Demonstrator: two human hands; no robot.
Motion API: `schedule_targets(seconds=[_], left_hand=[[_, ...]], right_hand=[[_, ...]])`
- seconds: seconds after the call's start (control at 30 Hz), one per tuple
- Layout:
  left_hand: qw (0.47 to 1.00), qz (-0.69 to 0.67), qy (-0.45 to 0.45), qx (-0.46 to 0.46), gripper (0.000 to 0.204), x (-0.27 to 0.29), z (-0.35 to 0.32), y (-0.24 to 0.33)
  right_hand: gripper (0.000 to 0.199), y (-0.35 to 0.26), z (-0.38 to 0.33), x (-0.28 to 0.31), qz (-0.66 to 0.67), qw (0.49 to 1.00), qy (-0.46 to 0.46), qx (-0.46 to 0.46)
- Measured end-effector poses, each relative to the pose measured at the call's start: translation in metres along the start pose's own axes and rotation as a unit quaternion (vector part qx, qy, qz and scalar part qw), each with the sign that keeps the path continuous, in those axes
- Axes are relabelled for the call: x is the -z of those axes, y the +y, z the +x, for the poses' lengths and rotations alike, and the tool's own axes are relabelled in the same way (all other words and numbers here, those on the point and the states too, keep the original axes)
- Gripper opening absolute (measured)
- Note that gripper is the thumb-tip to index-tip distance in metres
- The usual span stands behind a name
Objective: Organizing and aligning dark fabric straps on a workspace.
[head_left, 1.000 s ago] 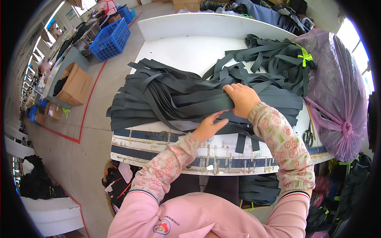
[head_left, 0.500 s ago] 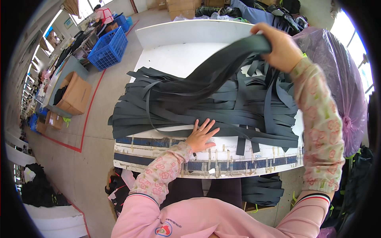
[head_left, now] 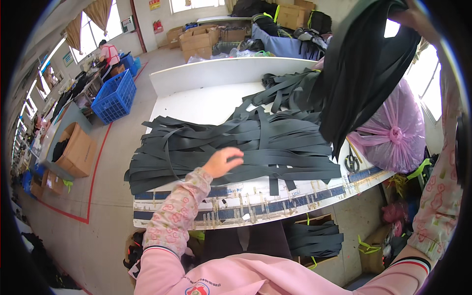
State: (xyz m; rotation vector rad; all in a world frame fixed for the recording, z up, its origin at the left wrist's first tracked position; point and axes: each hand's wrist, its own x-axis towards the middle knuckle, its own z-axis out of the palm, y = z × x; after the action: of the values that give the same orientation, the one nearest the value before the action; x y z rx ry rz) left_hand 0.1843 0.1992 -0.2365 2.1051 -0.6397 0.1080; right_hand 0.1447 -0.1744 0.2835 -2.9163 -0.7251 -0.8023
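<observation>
Right hand [head_left: 418, 22] grips a raised bundle [head_left: 361, 69] of dark strips by the tabletop's [head_left: 196, 101] right edge; left hand [head_left: 222, 163], grip loosely parted, is over the strip pile [head_left: 290, 140] near the front edge.

1. Black scissors [head_left: 351, 163]: lying on the white table, near its right end, close to the purple bag.
2. Purple translucent plastic bag [head_left: 410, 140]: full, gathered into a knot, just beyond the table's right side.
3. Blue plastic crate [head_left: 114, 97]: open-topped, lattice walls, on floor left of the table.
4. Red floor line [head_left: 98, 184]: runs along the left aisle, turning a corner near the lower left.
5. Cardboard box [head_left: 77, 152]: open, dark material inside, left of the red line.
6. Co-worker [head_left: 110, 54]: pink top, far left, behind the crate.
7. Back wall area: stacked cartons [head_left: 196, 42]; brown curtain [head_left: 98, 17] at a bright window.
</observation>
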Motion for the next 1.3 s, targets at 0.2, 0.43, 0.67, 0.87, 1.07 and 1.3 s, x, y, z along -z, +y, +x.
schedule_targets(seconds=[0.2,0.43,0.67,0.87,1.07,1.3], left_hand=[[0.944,-0.299,-0.036,-0.134,0.066,0.048,0.081,0.266],[0.947,-0.263,-0.114,-0.146,0.083,0.005,0.055,0.385],[0.932,-0.238,-0.216,-0.168,0.072,0.026,0.039,0.392],[0.947,-0.205,-0.161,-0.189,0.078,0.024,0.026,0.407],[0.938,-0.240,-0.046,-0.245,0.084,0.013,0.014,0.414],[0.935,-0.266,0.005,-0.235,0.066,-0.013,0.007,0.400]], right_hand=[[0.038,-0.027,-0.056,-0.013,0.017,0.985,-0.156,0.070],[0.038,-0.067,-0.123,-0.021,0.006,0.967,-0.251,0.041],[0.051,-0.061,-0.175,-0.013,0.131,0.952,-0.275,0.032],[0.055,-0.064,-0.189,-0.007,0.200,0.960,-0.176,0.089],[0.059,-0.067,-0.193,-0.014,0.301,0.943,-0.097,0.107],[0.057,-0.074,-0.204,-0.001,0.244,0.957,-0.119,0.105]])
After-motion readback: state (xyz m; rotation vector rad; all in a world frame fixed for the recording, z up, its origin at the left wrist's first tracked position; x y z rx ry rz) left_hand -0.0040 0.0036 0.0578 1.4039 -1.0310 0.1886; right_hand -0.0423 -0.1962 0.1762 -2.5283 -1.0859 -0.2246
